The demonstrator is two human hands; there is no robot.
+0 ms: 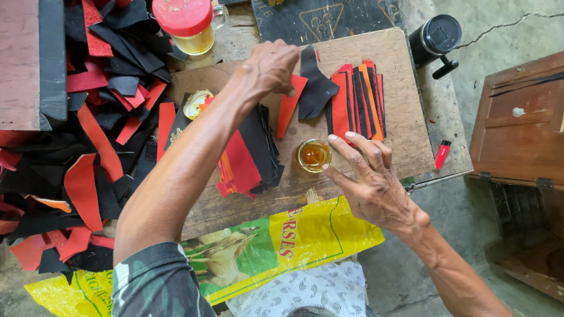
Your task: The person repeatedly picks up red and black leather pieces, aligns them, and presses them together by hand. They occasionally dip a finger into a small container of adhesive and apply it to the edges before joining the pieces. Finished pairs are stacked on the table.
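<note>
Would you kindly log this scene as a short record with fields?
Setting: wooden board over a yellow sack
Left hand: touching a red strip, beside a black piece
Right hand: open, fingers spread, beside a small glass of amber liquid
Nearby: red-lidded jar, heap of red and black scraps

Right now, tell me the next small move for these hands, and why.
Probably dip a right hand fingertip into the small open glue cup: that hand hovers with spread fingers just beside it, while the left hand presses the red strip by the black piece on the wooden board.
</note>
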